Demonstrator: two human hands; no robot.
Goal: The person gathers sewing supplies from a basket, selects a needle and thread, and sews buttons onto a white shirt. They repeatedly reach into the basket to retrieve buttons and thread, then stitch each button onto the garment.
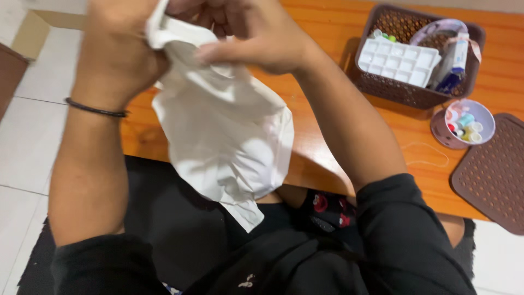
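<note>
A white cloth point(229, 131) hangs in the air over my lap and the near edge of an orange wooden table point(338, 33). My left hand point(117, 46) grips its upper left part in a closed fist; a thin dark band circles that wrist. My right hand point(256, 35) pinches the cloth's top edge between thumb and fingers, close beside the left hand. The cloth's lower part droops in folds, with a narrow strip dangling at the bottom.
A brown perforated basket point(406, 93) at the table's back right holds a white compartment tray point(401, 60) and small bottles. A small round box of thread spools point(464, 123) and a brown perforated lid point(494, 175) lie to its right. A loose thread point(428, 155) rests nearby.
</note>
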